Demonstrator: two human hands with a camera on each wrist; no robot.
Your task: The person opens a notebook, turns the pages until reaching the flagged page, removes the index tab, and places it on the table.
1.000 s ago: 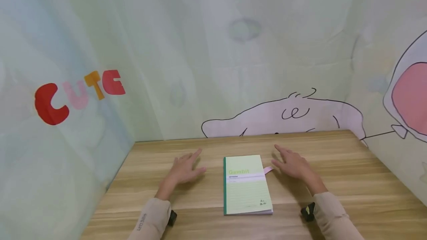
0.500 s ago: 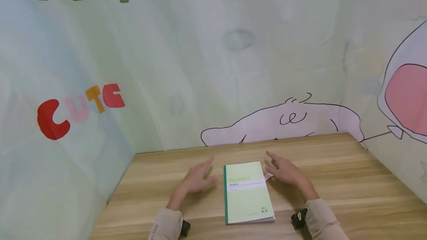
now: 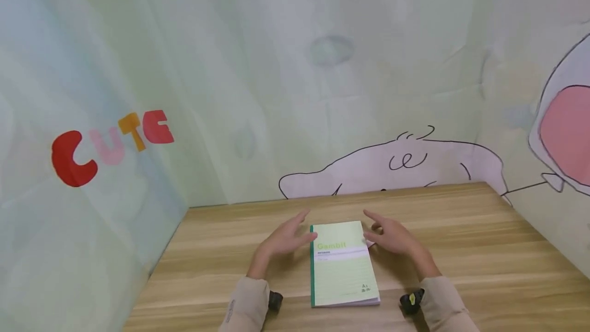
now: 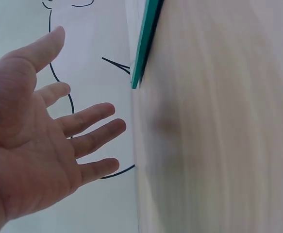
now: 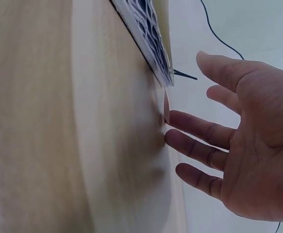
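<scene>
A pale green notebook (image 3: pixel 343 275) with a dark green spine lies closed on the wooden table, its cover marked "Gambit". From its right edge a small pink tab (image 5: pixel 166 107) sticks out, mostly hidden by the right hand in the head view. My left hand (image 3: pixel 285 237) hovers at the spine side, fingers spread, thumb tip over the cover's edge. At the opposite edge my right hand (image 3: pixel 392 235) is held with its fingers apart, close to the tab; whether it touches the tab I cannot tell. Neither hand holds anything.
The wood-grain table (image 3: pixel 484 250) meets a printed cloth backdrop (image 3: pixel 230 91) at its back and sides. Black wrist cameras (image 3: pixel 412 301) are strapped below both sleeves.
Both hands have come inward toward the notebook, the left moving right and the right moving left. The notebook stays in place while the head view shifts slightly.
</scene>
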